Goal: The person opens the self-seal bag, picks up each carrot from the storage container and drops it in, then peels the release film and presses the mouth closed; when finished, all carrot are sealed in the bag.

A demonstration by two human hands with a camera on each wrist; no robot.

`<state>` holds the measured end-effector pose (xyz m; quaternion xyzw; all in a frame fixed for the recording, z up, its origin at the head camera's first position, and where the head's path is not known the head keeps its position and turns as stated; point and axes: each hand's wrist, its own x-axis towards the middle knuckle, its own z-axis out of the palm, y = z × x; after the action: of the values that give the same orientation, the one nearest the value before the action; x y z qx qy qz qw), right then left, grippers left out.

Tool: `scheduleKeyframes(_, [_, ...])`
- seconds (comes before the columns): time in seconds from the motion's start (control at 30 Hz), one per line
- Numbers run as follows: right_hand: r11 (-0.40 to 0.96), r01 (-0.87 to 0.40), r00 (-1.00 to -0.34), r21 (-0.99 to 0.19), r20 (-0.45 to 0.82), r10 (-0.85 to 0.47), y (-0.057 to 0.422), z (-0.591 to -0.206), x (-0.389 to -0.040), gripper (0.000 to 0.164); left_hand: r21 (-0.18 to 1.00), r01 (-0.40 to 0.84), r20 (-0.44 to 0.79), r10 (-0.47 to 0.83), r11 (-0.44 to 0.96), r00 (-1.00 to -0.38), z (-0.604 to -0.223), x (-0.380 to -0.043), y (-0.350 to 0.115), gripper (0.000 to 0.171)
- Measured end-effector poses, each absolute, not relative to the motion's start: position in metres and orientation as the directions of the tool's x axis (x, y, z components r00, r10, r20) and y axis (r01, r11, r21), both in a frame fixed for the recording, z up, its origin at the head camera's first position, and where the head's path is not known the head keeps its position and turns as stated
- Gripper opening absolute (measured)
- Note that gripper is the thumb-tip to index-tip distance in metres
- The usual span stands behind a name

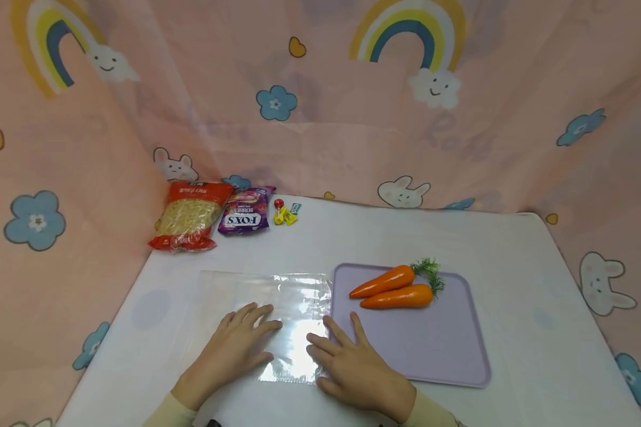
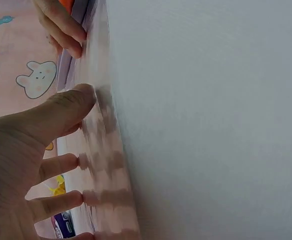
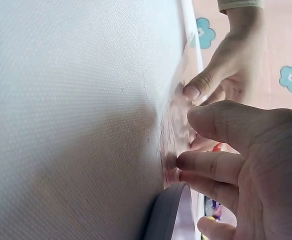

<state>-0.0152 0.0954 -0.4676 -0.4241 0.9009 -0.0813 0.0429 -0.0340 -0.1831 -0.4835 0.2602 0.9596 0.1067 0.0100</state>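
Note:
A clear plastic bag (image 1: 299, 296) lies flat on the white table, shiny, with a serrated near edge. My left hand (image 1: 232, 347) rests on its left part with fingers spread; in the left wrist view the left hand's fingertips (image 2: 71, 161) touch the film. On the right side of the bag lies my right hand (image 1: 355, 367), fingers spread, reaching partly over the lilac tray's left edge. That tray (image 1: 448, 350) adjoins the bag. Two orange carrots with green tops, an upper carrot (image 1: 387, 281) and a lower carrot (image 1: 400, 297), lie side by side on it.
Back left on the table are a red bag of pasta-like pieces (image 1: 189, 216), a purple FOX'S packet (image 1: 246, 210) and several small candies (image 1: 285, 214), one a red lollipop (image 1: 279, 203). A pink patterned curtain (image 1: 320, 154) encloses the back and sides.

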Motion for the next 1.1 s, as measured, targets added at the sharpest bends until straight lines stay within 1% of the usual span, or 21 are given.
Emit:
scheduleKeyframes(0.13, [0.626,-0.76,-0.636,-0.173,0.001,-0.772,0.096,-0.469,-0.015,0.051,0.206,0.466,0.028,0.471,0.861,-0.882,-0.481,-0.035,-0.183,0.043])
scheduleKeyframes(0.23, [0.625,-0.762,-0.635,-0.171,0.004,-0.773,0.096,-0.47,-0.016,0.051,0.225,0.444,0.04,0.448,0.867,-0.893,-0.48,-0.036,-0.184,0.034])
scheduleKeyframes(0.4, [0.624,-0.762,-0.634,-0.174,0.004,-0.773,0.097,-0.471,-0.017,0.051,0.326,0.448,0.098,0.441,0.833,-0.892,-0.476,-0.037,-0.188,0.026])
scheduleKeyframes(0.53, [0.624,-0.76,-0.635,-0.183,0.0,-0.773,0.099,-0.471,-0.019,0.051,0.383,0.472,0.141,0.455,0.794,-0.879,-0.473,-0.037,-0.191,0.025])
scheduleKeyframes(0.8, [0.624,-0.749,-0.638,-0.22,-0.011,-0.77,0.102,-0.47,-0.022,0.05,0.421,0.489,0.185,0.455,0.764,-0.871,-0.47,-0.034,-0.197,0.024])
scheduleKeyframes(0.93, [0.639,-0.726,-0.66,-0.253,-0.005,-0.751,0.106,-0.467,-0.026,0.051,0.432,0.501,0.209,0.457,0.75,-0.864,-0.469,-0.034,-0.197,0.026])
scheduleKeyframes(1.1, [0.671,-0.685,-0.71,-0.283,0.056,-0.702,0.128,-0.456,-0.039,0.058,0.437,0.518,0.229,0.465,0.736,-0.855,-0.468,-0.034,-0.196,0.029])
